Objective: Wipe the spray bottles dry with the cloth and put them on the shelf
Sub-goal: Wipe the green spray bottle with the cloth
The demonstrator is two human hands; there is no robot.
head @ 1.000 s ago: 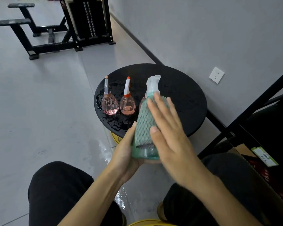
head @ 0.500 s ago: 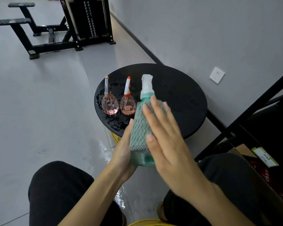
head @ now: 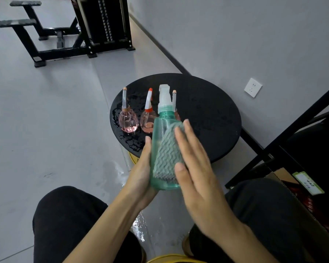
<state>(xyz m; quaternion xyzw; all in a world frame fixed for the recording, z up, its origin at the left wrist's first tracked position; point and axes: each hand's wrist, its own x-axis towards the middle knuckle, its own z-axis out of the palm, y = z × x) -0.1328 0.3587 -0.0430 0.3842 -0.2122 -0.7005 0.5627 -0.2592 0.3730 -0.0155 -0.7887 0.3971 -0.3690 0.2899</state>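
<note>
A translucent green spray bottle with a white trigger head stands upright above my knees, in front of the table. My left hand holds it from the left and below, thumb lying along its side. My right hand presses a grey-green wavy cloth flat against the bottle's right front with straight fingers. Three small pink bottles stand on the wet round black table: one at the left, one in the middle, and a third mostly hidden behind the green bottle.
A black metal shelf frame rises at the right, with a cardboard box at its foot. The floor under the table is wet. A wall socket is behind the table. Black gym equipment stands far back.
The cloth and my right hand have slid to the bottle's right side, baring its left face. The bottle has turned a little, and the third pink bottle's nozzle now shows behind it.
</note>
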